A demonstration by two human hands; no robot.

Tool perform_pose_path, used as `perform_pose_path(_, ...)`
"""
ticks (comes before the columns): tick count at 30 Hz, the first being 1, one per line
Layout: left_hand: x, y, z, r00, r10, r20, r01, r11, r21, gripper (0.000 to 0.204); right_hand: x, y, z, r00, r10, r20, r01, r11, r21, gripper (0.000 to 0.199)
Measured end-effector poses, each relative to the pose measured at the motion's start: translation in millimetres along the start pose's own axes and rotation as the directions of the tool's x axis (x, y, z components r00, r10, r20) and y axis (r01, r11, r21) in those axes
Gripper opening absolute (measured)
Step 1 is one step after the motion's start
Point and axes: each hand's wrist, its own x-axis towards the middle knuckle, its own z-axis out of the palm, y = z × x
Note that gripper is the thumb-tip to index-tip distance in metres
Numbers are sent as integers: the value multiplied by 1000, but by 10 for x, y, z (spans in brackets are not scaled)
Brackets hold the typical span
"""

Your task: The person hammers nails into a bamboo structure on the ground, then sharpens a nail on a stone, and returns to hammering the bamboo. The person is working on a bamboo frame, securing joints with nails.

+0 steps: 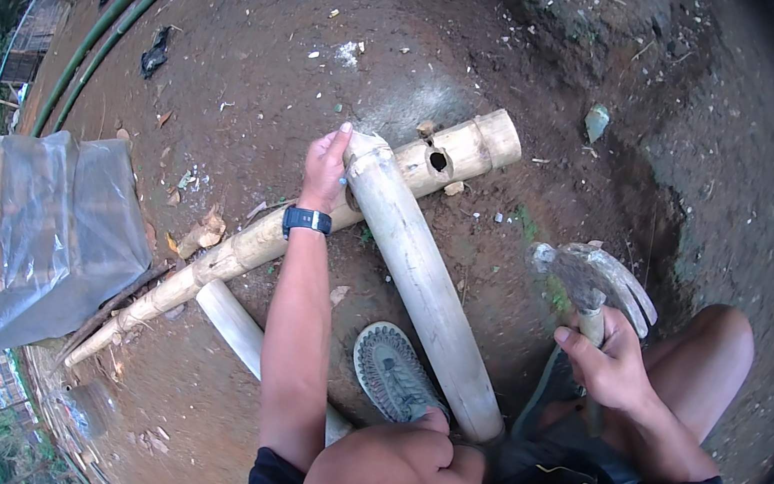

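Note:
My left hand (325,169), with a dark watch at the wrist, grips the far end of a thick, pale bamboo pole (422,278). Its fingers are partly hidden behind that end. The pole slants down to the right toward my legs, and its far end meets a longer bamboo pole (249,251) lying crosswise on the ground. A dark hole (437,161) opens in the crosswise pole, just right of the joint. On the right, my right hand (607,358) is closed round the handle of a claw hammer (594,275), its metal head raised off the ground.
Another pale bamboo piece (232,324) meets the crosswise pole at lower left, partly behind my forearm. Clear plastic sheeting (24,235) covers a stack at far left. Long green bamboo poles (130,9) lie beyond. My sandalled foot (397,370) rests between the pieces.

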Motion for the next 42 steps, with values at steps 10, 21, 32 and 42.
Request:
perform_pose_path(10,-2392,-329,1209,915,-365,-171,317,914,-251,53,234,-54,38,996,85,-28,-85,996,22,21)
perform_pose_path(21,-2428,-396,1266,730,-682,-48,673,729,-122,54,-521,-674,78,873,482,-69,-463,866,188,20)
perform_pose_path(32,-2178,2072,1209,893,-402,204,424,902,-80,70,-1408,-1655,-87,694,714,-88,-609,648,457,12)
perform_pose_path(42,-2274,5951,1764,874,93,476,-171,977,124,69,-2525,-2990,-837,753,650,-100,-431,602,672,20)
